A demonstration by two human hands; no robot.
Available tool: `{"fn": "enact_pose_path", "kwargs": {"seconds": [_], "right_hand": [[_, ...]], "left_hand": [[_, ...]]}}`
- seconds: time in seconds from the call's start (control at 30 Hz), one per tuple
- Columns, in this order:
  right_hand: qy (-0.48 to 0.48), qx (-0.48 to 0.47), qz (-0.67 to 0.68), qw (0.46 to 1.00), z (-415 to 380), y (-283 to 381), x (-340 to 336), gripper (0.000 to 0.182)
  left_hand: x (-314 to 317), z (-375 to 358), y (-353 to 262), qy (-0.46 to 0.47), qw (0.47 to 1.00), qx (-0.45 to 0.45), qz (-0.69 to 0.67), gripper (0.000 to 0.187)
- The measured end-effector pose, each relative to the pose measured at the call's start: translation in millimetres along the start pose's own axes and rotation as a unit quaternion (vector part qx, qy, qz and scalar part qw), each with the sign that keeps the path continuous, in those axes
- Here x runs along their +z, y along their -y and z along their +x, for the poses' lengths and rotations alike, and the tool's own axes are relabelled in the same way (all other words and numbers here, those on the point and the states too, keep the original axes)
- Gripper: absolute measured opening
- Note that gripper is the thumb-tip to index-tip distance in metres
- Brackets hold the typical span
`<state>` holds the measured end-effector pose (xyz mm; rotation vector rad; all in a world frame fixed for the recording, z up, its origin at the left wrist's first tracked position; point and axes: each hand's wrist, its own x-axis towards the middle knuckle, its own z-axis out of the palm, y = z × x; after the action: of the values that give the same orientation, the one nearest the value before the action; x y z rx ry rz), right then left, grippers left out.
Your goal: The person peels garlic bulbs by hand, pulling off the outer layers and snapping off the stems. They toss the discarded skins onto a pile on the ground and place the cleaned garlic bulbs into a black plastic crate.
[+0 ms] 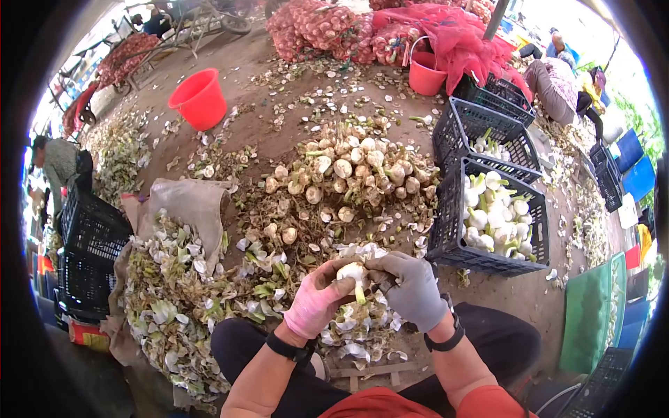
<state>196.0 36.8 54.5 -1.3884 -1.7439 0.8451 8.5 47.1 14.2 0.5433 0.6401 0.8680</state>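
Note:
A white garlic bulb [352,272] with a short green stem pointing down is held in my left hand [315,299], which wears a pink-stained glove. My right hand [410,287], in a grey glove, is closed right beside the bulb, its fingertips at the bulb's side. A small dark piece shows at its fingers; what it is I cannot make out. Beneath both hands lies a heap of garlic peelings [357,333]. Just ahead is a pile of untrimmed garlic bulbs [343,168] with dry roots and skins.
Right of the pile stands a black crate [456,259] of peeled white garlic, with another crate [453,115] behind it. Leaf waste [164,306] and a sack [185,209] lie at left. Red buckets [198,99] and net bags [306,31] are farther back. Other people work at both sides.

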Motion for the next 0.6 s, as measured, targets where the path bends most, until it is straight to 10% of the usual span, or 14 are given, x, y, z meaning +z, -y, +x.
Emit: {"fn": "enact_pose_path", "kwargs": {"seconds": [0.27, 0.47, 0.6], "right_hand": [[-0.024, -0.028, -0.077, 0.996, 4.3, -12.8, 10.9, 0.011], [0.003, 0.127, -0.181, 0.975, 12.5, -101.7, 31.1, 0.007], [-0.073, 0.011, -0.125, 0.989, -12.5, -104.6, 25.2, 0.041]], "left_hand": [[-5.8, 3.1, 1.0, -0.014, 0.999, -0.033, 0.017, 0.050], [3.8, 2.3, -3.6, 0.066, 0.996, -0.060, -0.025, 0.059], [-4.1, 1.6, 4.3, 0.002, 0.998, 0.004, 0.064, 0.057]]}}
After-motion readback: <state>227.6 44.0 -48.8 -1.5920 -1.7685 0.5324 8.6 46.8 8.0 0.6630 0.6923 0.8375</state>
